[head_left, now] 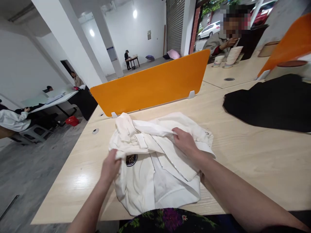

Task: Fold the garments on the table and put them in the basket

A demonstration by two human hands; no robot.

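Observation:
A cream-white zip jacket (136, 181) lies rumpled on the wooden table before me, its front partly unzipped and folded over. On its left chest area shows a round dark patch (131, 160). My left hand (111, 165) pinches the cloth at the jacket's left edge, near that patch. Farther right, my right hand (185, 141) grips a fold of the upper cloth, fingers closed on it. A zipper edge (173, 161) runs slantwise below the right hand. How the sleeves lie under the folds is hard to make out.
An orange divider (150, 85) stands along the table's (243, 161) back edge. Black cloth (269, 103) lies at the right. Stacked paper cups (234, 55) stand near a seated person (218, 42) across the table. Other people sit at a table on the left, near a red bucket (72, 121).

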